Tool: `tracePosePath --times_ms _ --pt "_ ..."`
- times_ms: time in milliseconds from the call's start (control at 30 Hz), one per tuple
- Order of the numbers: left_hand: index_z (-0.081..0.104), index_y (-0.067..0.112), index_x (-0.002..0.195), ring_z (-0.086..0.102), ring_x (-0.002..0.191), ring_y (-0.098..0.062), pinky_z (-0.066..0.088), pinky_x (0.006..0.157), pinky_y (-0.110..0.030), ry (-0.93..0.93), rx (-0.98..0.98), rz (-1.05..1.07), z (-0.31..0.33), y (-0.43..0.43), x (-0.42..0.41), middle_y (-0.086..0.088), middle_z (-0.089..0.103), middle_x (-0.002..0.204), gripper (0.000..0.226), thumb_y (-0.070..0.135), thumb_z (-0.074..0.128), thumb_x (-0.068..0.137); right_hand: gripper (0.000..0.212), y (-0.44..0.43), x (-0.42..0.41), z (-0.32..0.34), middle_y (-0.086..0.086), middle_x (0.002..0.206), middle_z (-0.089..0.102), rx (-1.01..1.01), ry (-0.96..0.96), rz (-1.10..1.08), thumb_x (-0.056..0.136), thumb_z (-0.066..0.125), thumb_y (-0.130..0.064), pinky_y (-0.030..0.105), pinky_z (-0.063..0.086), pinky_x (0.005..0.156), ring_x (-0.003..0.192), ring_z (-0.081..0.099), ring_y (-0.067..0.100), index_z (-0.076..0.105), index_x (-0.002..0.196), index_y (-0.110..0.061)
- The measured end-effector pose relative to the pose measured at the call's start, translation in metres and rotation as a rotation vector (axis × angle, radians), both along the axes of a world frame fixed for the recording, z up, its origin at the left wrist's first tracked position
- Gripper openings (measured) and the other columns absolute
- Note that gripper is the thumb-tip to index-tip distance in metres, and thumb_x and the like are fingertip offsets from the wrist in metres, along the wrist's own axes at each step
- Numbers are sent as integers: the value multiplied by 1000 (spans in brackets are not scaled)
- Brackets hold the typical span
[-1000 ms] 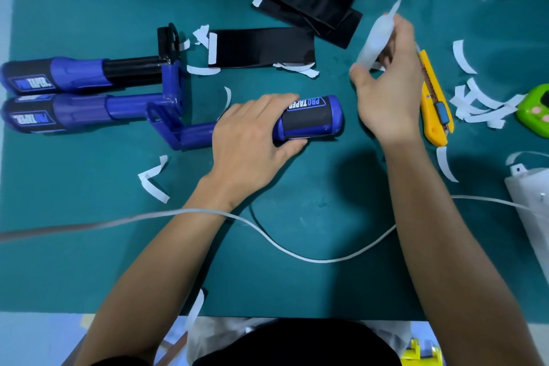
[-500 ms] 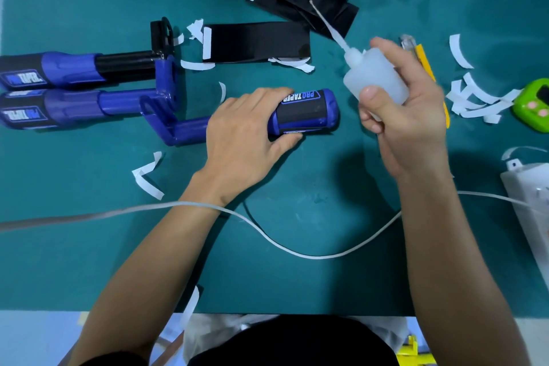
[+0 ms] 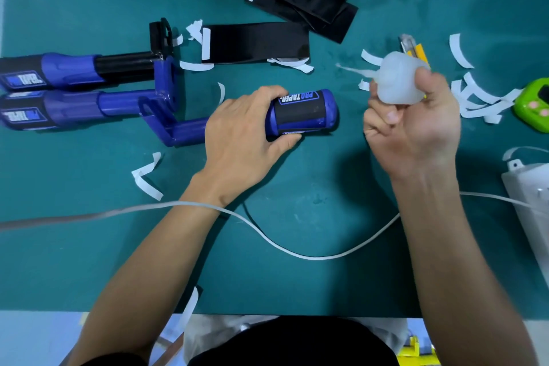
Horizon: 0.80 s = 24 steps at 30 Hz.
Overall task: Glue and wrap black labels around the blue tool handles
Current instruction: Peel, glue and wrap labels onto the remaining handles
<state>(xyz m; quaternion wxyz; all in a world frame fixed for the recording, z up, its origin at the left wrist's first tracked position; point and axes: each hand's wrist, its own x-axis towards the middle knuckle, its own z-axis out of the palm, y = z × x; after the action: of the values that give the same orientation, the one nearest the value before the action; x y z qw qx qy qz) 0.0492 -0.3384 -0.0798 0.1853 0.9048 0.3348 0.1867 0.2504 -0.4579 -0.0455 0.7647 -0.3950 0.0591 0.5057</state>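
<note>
My left hand point(image 3: 240, 131) grips the blue tool handle point(image 3: 306, 111) on the green tabletop point(image 3: 297, 187); my right hand point(image 3: 416, 122) clutches the glue bottle point(image 3: 396, 80), nozzle pointing left.

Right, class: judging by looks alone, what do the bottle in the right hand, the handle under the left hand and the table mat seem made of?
Bottle: soft plastic, probably; milky, translucent, matte walls. Handle: hard plastic, glossy blue; its black printed band looks matte, perhaps rubber or a label. Mat: dull green, likely vinyl or rubber.
</note>
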Motion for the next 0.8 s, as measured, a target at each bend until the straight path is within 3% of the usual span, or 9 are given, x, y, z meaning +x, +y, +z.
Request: tracePosePath --times_ms 133,200,267,333,400,433,567,667,800 --pt "60 24 122 57 85 -15 30 77 -27 17 -7 -3 2 1 0 10 71 101 56 58 75 79 23 2 -1 2 13 82 71 -49 -135 84 106 41 -24 15 30 37 41 39 7 60 106 -11" --pt "60 24 123 61 86 -18 31 78 -28 24 -20 -8 3 1 0 10 72 104 57 59 75 80 24 2 -4 2 15 74 61 -66 -230 73 101 48 -19 16 28 40 41 36 7 69 90 -16" --pt "61 23 123 62 86 -18 29 77 -27 19 -30 -16 5 1 -1 10 72 104 57 58 77 81 25 3 -6 0 3 64 50 -72 -231 27 89 55 -16 18 26 44 42 32 7 70 72 -22" --pt "62 22 124 63 86 -19 31 78 -27 16 -34 -20 5 1 -1 9 73 104 57 58 78 81 16 3 -7 0 -4 64 52 -79 -179 -12 84 55 -16 20 30 47 45 32 9 71 80 -19" --pt "63 22 124 64 87 -20 33 79 -29 14 -35 -21 6 1 -2 9 73 105 58 59 76 82 25 4 -6 -1 -5 72 61 -105 -145 -4 82 54 -21 21 33 48 47 32 10 67 102 -11" --pt "64 22 125 65 87 -20 34 79 -29 11 -37 -21 6 1 -2 9 73 105 58 59 76 82 27 4 -5 -1 -5 74 64 -117 -143 17 83 53 -23 22 32 48 48 32 11 65 103 -11" --pt "65 20 124 65 88 -21 35 80 -31 -9 -37 -23 6 1 -1 8 74 106 58 60 74 83 11 5 -12 3 2 69 57 -68 -175 106 88 57 -25 18 33 46 45 36 7 58 90 -14" --pt "65 21 124 66 88 -23 36 79 -32 -6 -34 -20 5 1 -1 8 74 105 57 60 74 83 22 2 -16 6 4 80 49 28 -282 111 77 71 -16 18 35 52 52 39 6 56 94 -15" --pt "65 21 123 64 88 -22 36 79 -31 -12 -35 -14 6 0 0 8 74 104 57 59 76 82 8 6 -25 17 2 71 51 -42 -415 44 76 73 -20 27 30 52 51 39 14 67 79 -23"
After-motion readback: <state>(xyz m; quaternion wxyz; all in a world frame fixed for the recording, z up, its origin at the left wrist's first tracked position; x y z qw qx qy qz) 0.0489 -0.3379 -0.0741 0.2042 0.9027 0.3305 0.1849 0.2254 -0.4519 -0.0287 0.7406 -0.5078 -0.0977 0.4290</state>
